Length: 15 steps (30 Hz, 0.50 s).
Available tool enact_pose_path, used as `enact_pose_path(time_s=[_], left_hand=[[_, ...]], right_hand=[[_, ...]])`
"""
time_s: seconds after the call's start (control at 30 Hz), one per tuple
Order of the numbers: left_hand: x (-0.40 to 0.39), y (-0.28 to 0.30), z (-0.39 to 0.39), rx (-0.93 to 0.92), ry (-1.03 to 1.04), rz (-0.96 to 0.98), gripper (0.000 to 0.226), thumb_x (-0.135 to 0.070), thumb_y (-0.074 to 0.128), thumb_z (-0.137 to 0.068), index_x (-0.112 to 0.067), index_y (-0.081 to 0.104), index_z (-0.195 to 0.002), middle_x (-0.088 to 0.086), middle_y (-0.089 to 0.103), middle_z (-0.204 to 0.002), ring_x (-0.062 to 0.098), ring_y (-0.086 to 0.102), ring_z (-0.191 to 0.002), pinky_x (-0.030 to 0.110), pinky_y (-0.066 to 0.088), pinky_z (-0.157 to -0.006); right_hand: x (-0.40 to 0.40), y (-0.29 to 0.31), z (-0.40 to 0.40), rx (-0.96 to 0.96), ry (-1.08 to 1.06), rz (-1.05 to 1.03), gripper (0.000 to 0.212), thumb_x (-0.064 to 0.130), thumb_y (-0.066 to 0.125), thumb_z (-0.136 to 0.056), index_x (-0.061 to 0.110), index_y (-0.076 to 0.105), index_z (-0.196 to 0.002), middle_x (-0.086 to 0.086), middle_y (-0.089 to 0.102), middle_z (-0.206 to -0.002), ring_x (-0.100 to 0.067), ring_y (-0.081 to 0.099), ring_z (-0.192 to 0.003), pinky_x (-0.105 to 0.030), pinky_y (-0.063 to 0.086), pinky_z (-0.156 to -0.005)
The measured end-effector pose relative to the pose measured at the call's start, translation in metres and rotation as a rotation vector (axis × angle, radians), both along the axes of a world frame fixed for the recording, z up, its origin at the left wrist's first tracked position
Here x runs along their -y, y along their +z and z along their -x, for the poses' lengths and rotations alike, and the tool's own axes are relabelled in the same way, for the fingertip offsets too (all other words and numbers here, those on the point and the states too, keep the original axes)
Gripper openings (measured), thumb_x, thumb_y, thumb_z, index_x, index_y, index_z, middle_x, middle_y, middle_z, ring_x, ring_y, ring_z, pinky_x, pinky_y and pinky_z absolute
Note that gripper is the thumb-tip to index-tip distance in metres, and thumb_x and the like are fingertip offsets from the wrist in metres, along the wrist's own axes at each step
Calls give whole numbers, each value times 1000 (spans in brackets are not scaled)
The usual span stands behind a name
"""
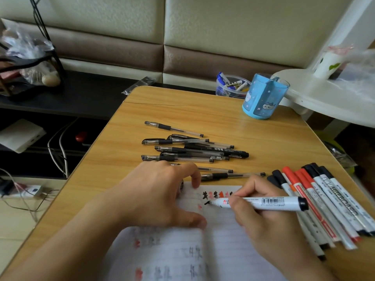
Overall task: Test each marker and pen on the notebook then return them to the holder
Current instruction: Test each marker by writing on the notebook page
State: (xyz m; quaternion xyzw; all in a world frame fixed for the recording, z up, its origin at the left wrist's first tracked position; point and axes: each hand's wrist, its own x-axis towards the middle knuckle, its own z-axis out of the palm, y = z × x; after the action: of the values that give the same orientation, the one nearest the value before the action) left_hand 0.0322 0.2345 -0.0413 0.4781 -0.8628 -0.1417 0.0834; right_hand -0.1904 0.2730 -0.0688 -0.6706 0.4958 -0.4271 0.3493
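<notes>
An open lined notebook [221, 236] lies at the table's near edge, with black and red test marks on its pages. My left hand [160, 195] rests on the left page, fingers bent, and holds the notebook flat. My right hand [265, 218] grips a white marker [269, 202] with a black end; its tip touches the right page beside a fresh black stroke. Several black gel pens [192, 151] lie loose in the middle of the table. A row of black and red whiteboard markers [324, 201] lies to the right. The blue holder [263, 98] stands at the far right corner.
The wooden table [253, 134] ends close on the left, with cables and a power strip [30, 190] on the floor below. A clear tub of small items [231, 86] sits behind the holder. A white shelf [324, 94] with a cup overhangs the far right corner.
</notes>
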Motion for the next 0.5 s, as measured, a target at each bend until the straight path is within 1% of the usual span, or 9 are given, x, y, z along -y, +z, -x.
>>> enact_pose_path(time_s=[0.1, 0.23, 0.37, 0.5], left_hand=[[0, -1, 0, -2, 6, 9, 63, -88, 56, -55, -47, 40, -100, -9, 48, -54, 3, 47, -53, 20, 26, -49], [1, -2, 0, 0, 2, 9, 64, -88, 57, -54, -47, 41, -101, -12, 45, -52, -1, 44, -51, 19, 26, -48], [0, -2, 0, 3, 6, 9, 63, -88, 57, -55, -47, 40, -100, -10, 45, -51, -1, 45, -51, 18, 25, -48], [0, 0, 1, 1, 9, 5, 62, -88, 57, -55, -48, 40, -99, -10, 46, -52, -2, 45, -52, 18, 24, -48]], right_hand=[[-1, 0, 0, 5, 44, -10, 20, 39, 63, -78, 23, 56, -68, -2, 49, -50, -17, 39, -44, -36, 32, -42], [-1, 1, 1, 53, 2, -25, 22, 38, 62, -77, 18, 55, -69, -2, 48, -47, -24, 37, -42, -40, 30, -39], [-1, 3, 0, 1, 12, -9, 26, 42, 63, -78, 18, 56, -72, -11, 50, -51, -36, 41, -45, -47, 35, -39], [-1, 3, -1, 44, -7, -5, 23, 37, 63, -77, 17, 54, -67, -11, 48, -48, -40, 41, -46, -53, 35, -40]])
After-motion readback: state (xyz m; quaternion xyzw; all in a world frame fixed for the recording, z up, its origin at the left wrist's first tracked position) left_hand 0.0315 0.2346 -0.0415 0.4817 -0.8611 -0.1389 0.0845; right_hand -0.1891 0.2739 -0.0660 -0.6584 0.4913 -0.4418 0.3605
